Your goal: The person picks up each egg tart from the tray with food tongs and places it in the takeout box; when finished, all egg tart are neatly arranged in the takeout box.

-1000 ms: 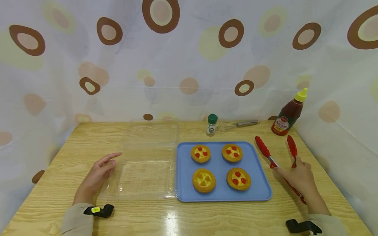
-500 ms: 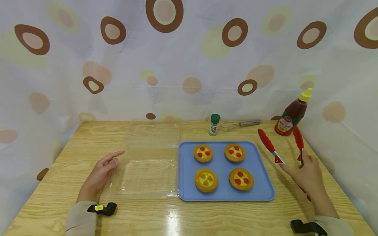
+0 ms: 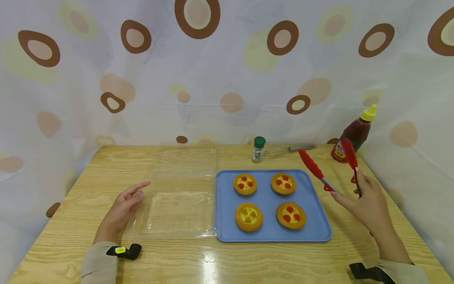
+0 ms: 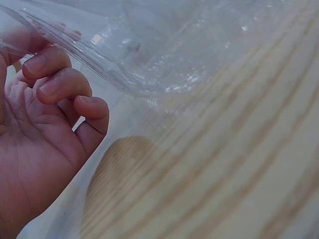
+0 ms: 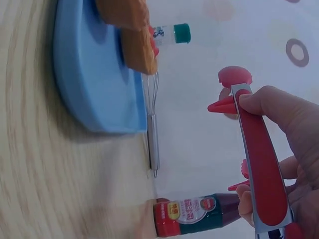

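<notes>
My right hand (image 3: 370, 207) grips a pair of red-and-silver tongs (image 3: 312, 165), raised off the table to the right of the tray. Their jaws are spread, with nothing between them. In the right wrist view, the thumb lies along one red-padded tong arm (image 5: 261, 159) and fingers wrap the other side. At the left edge of an opened clear plastic container (image 3: 177, 213) is my left hand (image 3: 120, 207), index finger extended. In the left wrist view its other fingers curl loosely beside the plastic rim. Several tarts (image 3: 249, 217) sit on a blue tray (image 3: 267, 234).
A green-capped seasoning jar (image 3: 258, 150) and a whisk (image 3: 296, 148) lie behind the tray. At the back right stands a sauce bottle (image 3: 358, 132) with a yellow nozzle, partly behind the tongs. A patterned curtain (image 3: 227, 71) surrounds the wooden table (image 3: 170, 262).
My right hand has lifted the tongs from the table, first up and right, then slightly back left toward the tray. The left hand has stayed by the container; the head view shifted slightly.
</notes>
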